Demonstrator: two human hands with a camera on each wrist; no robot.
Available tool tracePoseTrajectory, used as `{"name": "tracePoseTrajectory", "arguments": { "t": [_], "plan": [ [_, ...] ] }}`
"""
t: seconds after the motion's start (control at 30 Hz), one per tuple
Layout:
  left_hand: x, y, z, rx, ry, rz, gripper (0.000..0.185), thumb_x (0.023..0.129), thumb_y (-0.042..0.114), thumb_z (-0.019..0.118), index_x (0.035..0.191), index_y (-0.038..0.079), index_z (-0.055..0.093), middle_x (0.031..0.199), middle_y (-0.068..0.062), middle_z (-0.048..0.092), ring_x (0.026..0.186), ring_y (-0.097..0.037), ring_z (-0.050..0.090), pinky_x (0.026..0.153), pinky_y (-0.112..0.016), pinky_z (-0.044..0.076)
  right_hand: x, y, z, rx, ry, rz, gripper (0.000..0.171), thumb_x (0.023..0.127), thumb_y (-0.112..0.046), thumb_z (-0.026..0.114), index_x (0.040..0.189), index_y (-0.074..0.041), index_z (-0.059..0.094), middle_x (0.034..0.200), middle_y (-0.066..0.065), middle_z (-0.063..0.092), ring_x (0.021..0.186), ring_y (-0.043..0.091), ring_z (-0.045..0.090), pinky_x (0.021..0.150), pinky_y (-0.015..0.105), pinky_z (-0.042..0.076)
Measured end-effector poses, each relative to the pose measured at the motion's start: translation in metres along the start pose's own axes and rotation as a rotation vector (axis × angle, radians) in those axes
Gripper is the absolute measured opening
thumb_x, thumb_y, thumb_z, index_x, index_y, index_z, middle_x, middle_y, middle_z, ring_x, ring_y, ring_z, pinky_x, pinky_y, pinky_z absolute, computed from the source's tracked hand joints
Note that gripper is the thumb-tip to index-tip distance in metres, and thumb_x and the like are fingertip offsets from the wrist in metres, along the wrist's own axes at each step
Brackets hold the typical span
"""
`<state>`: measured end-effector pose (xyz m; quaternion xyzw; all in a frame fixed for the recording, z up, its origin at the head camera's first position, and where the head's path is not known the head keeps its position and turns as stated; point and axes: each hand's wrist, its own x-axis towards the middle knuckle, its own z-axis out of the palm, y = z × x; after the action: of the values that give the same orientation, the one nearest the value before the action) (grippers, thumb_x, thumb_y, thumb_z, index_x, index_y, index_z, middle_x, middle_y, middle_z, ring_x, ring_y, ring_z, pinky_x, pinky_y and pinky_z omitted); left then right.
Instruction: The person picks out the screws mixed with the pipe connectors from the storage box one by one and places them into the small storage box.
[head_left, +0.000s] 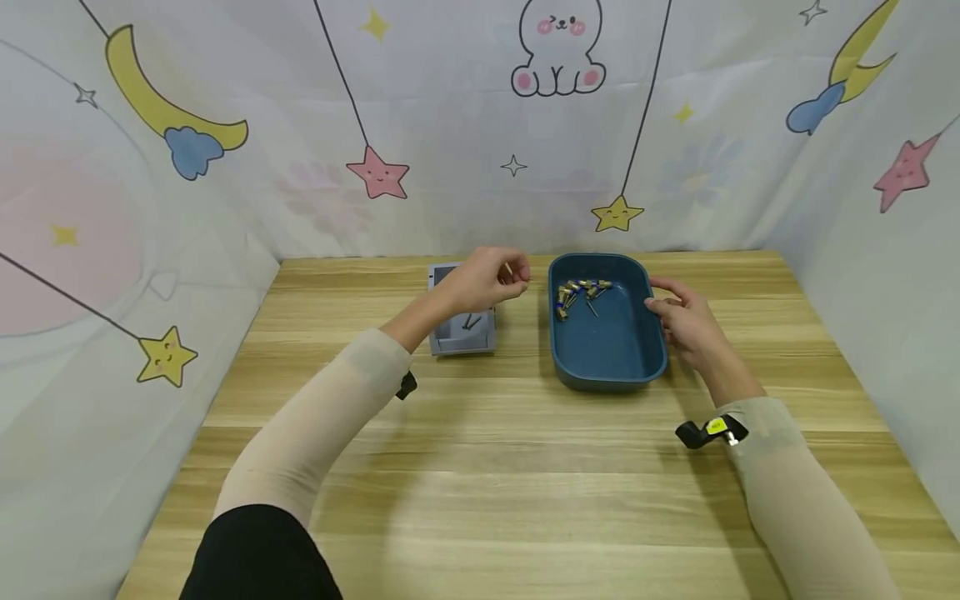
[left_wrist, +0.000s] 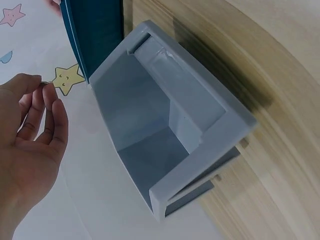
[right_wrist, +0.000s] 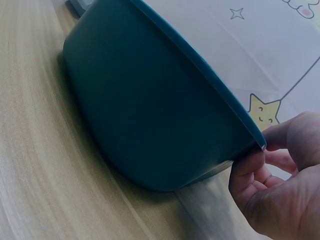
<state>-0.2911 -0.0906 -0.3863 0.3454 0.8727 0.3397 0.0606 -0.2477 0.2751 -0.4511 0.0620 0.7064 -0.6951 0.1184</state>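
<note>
My left hand (head_left: 483,281) is raised over the far right part of a grey plastic box (head_left: 444,347). Its thumb and fingertip pinch a small, thin metal piece (left_wrist: 45,83), mostly covered by the fingers; its kind I cannot tell. A few dark screws (head_left: 471,322) lie in the grey box. To the right stands a deep blue plastic bin (head_left: 600,354), with several brass-coloured pieces with blue bands (head_left: 573,292) and a thin pin (head_left: 592,307) at its far left. At the bin's right rim, my right hand (head_left: 692,329) holds the edge between thumb and fingers.
Both containers stand on a wood-grain table (head_left: 525,492) near its back edge, a narrow gap between them. Behind and beside the table hangs a white cloth (head_left: 450,108) printed with stars and moons. Each wrist wears a small black camera mount (head_left: 708,432).
</note>
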Motion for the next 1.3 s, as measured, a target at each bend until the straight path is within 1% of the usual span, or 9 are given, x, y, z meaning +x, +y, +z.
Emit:
{"name": "tracePoseTrajectory", "arguments": {
  "t": [0.23,0.43,0.6,0.7,0.8,1.03,1.3],
  "plan": [
    [-0.003,-0.002,-0.006,0.015,0.013,0.000,0.006,0.106,0.013,0.065,0.109,0.009,0.068,0.105,-0.004,0.070,0.092,-0.016,0.068,0.082,-0.030,0.057,0.000,0.001,0.000,-0.017,0.010,-0.012,0.059,0.109,-0.014,0.061,0.163,-0.013,0.039,0.077,-0.007,0.050,0.056,0.007,0.039,0.049,0.024,0.033],
    [-0.006,-0.004,-0.014,-0.017,0.027,-0.015,0.008,0.105,0.010,0.066,0.110,0.005,0.069,0.103,-0.006,0.070,0.090,-0.018,0.068,0.078,-0.033,0.057,-0.001,0.000,0.001,-0.043,0.017,-0.019,0.057,0.109,-0.016,0.061,0.162,-0.014,0.042,0.079,-0.007,0.051,0.057,0.006,0.041,0.050,0.023,0.035],
    [-0.009,-0.005,-0.020,-0.019,0.037,-0.030,0.005,0.104,0.010,0.067,0.108,0.007,0.069,0.102,-0.006,0.070,0.087,-0.018,0.068,0.077,-0.033,0.057,-0.001,0.001,0.001,-0.041,0.015,-0.020,0.057,0.109,-0.017,0.061,0.162,-0.014,0.041,0.079,-0.007,0.051,0.057,0.006,0.041,0.050,0.023,0.035],
    [-0.011,-0.005,-0.023,-0.027,0.044,-0.037,0.005,0.104,0.009,0.068,0.107,0.006,0.069,0.102,-0.007,0.070,0.087,-0.018,0.068,0.077,-0.034,0.057,0.000,0.001,0.002,-0.033,0.020,-0.019,0.057,0.108,-0.016,0.062,0.161,-0.014,0.043,0.077,-0.007,0.051,0.056,0.006,0.041,0.049,0.023,0.035],
    [-0.012,-0.006,-0.024,-0.033,0.050,-0.040,0.006,0.103,0.008,0.068,0.107,0.004,0.069,0.102,-0.007,0.070,0.087,-0.019,0.068,0.077,-0.035,0.057,0.000,0.002,0.002,-0.036,0.018,-0.020,0.057,0.108,-0.016,0.062,0.162,-0.014,0.042,0.077,-0.007,0.051,0.056,0.006,0.041,0.049,0.023,0.035],
    [-0.014,-0.008,-0.027,-0.014,0.056,-0.039,0.004,0.102,0.009,0.069,0.105,0.006,0.069,0.101,-0.007,0.070,0.086,-0.018,0.068,0.078,-0.034,0.057,0.000,0.001,0.001,-0.033,0.019,-0.022,0.056,0.108,-0.016,0.062,0.161,-0.014,0.043,0.078,-0.006,0.052,0.057,0.006,0.042,0.049,0.023,0.036],
    [-0.018,-0.011,-0.030,-0.015,0.081,-0.048,0.003,0.101,0.007,0.070,0.103,0.006,0.069,0.099,-0.007,0.070,0.085,-0.019,0.069,0.076,-0.034,0.058,0.000,0.001,0.000,-0.034,0.014,-0.020,0.057,0.109,-0.016,0.061,0.162,-0.014,0.041,0.080,-0.006,0.052,0.057,0.007,0.041,0.050,0.023,0.034]
  ]
}}
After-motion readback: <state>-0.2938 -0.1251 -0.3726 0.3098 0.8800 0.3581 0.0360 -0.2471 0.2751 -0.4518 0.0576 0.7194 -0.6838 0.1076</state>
